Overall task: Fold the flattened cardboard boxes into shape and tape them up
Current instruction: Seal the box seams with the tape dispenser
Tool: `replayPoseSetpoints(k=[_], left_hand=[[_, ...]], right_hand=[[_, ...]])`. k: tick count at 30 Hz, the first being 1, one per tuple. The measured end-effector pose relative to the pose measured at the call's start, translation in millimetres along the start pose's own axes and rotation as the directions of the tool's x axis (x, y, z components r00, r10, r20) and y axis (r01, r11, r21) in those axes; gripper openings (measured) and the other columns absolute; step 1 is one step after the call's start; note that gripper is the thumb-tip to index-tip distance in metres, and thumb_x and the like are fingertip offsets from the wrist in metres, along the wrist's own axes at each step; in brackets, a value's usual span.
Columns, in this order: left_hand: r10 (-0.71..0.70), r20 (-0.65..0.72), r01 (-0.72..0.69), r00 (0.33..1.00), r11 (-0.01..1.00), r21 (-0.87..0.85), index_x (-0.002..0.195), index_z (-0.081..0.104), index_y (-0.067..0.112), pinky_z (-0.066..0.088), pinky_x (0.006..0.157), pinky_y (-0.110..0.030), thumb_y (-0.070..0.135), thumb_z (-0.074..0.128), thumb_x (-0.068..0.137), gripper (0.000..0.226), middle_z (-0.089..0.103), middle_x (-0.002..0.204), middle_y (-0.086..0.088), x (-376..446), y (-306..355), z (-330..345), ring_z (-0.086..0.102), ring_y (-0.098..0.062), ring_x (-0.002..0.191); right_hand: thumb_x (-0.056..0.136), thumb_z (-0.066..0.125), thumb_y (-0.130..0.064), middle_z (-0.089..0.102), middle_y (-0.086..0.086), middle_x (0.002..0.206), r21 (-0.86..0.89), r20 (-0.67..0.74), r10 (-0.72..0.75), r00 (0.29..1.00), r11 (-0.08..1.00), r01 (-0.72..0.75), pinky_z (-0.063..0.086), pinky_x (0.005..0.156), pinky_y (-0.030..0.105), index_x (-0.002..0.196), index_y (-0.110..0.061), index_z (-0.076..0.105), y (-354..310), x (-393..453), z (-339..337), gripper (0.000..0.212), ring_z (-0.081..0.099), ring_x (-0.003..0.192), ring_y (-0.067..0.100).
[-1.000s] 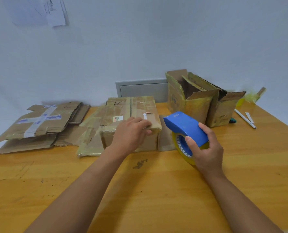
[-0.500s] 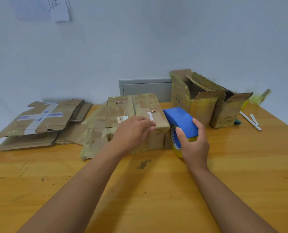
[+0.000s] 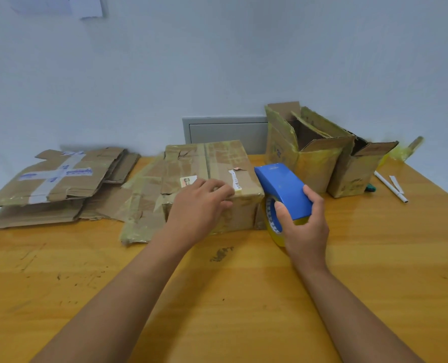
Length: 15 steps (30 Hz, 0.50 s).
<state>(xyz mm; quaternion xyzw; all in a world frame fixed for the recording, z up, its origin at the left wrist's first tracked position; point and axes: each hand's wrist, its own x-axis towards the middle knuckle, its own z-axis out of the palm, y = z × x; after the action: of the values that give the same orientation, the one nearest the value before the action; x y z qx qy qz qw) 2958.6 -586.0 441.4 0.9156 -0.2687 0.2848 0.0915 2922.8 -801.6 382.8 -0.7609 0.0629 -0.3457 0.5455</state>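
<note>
Dispenser point(image 3: 283, 189) now against box point(image 3: 217, 166), right hand point(image 3: 305, 226) gripping it, left hand point(image 3: 199, 205) flat on box, open boxes point(image 3: 317, 153) behind.

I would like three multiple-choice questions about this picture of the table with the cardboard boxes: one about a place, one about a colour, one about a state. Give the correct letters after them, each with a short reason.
1. Where is the blue plastic tape dispenser?
A. at the right end of the closed brown cardboard box
B. on the pile of flattened cardboard sheets
C. inside an open box

2. What colour is the tape roll in the dispenser?
A. red
B. yellowish
C. black

3. In what state are the two upright cardboard boxes at the back right?
A. taped shut
B. flattened
C. open at the top

Answers:
1. A: the right hand holds it against that end, while the left hand rests on the box top.
2. B: the roll under the blue cover looks yellowish.
3. C: their top flaps stand up and the dark inside shows.
</note>
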Motion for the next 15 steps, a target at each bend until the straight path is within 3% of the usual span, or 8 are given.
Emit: replayPoseSetpoints(k=[4,8,11,15], left_hand=[[-0.038,-0.005,0.038,0.999,0.999,0.011,0.103,0.069,0.019,0.044,0.056,-0.030,0.039,0.067,0.092,0.023,0.072,0.103,0.004,0.4,-3.7,0.5,0.064,-0.024,0.087],[-0.029,-0.031,0.030,0.999,0.999,0.024,0.095,0.070,0.011,0.054,0.065,-0.041,0.031,0.069,0.091,0.021,0.072,0.106,-0.005,-3.5,1.8,5.5,0.065,-0.031,0.088],[-0.070,-0.049,0.073,0.996,0.995,0.068,0.103,0.072,0.020,0.051,0.075,-0.043,0.039,0.053,0.097,0.027,0.069,0.111,-0.007,-9.4,-0.8,1.9,0.061,-0.036,0.096],[-0.114,0.026,0.112,0.993,0.992,0.062,0.110,0.071,0.020,0.050,0.069,-0.040,0.048,0.045,0.098,0.040,0.073,0.110,-0.001,-11.0,-1.9,-7.4,0.060,-0.030,0.088]], right_hand=[[0.086,0.076,-0.043,0.050,-0.012,0.130,-0.001,0.006,0.000,1.000,1.000,0.000,0.051,0.097,0.049,0.140,-0.025,0.046,2.1,0.1,-1.0,0.065,0.052,0.122,0.016],[0.082,0.072,-0.053,0.049,-0.014,0.130,0.010,0.009,0.000,1.000,1.000,0.000,0.053,0.096,0.048,0.140,-0.026,0.046,1.4,0.7,-0.7,0.069,0.052,0.121,0.013],[0.082,0.072,-0.056,0.049,-0.014,0.130,0.013,0.011,-0.005,1.000,1.000,0.005,0.053,0.097,0.045,0.140,-0.026,0.046,2.1,0.3,-1.7,0.071,0.051,0.121,0.011],[0.081,0.069,-0.058,0.048,-0.014,0.130,0.015,0.014,-0.007,1.000,1.000,0.007,0.053,0.096,0.043,0.140,-0.026,0.045,3.3,-0.1,-2.1,0.071,0.051,0.119,0.010]])
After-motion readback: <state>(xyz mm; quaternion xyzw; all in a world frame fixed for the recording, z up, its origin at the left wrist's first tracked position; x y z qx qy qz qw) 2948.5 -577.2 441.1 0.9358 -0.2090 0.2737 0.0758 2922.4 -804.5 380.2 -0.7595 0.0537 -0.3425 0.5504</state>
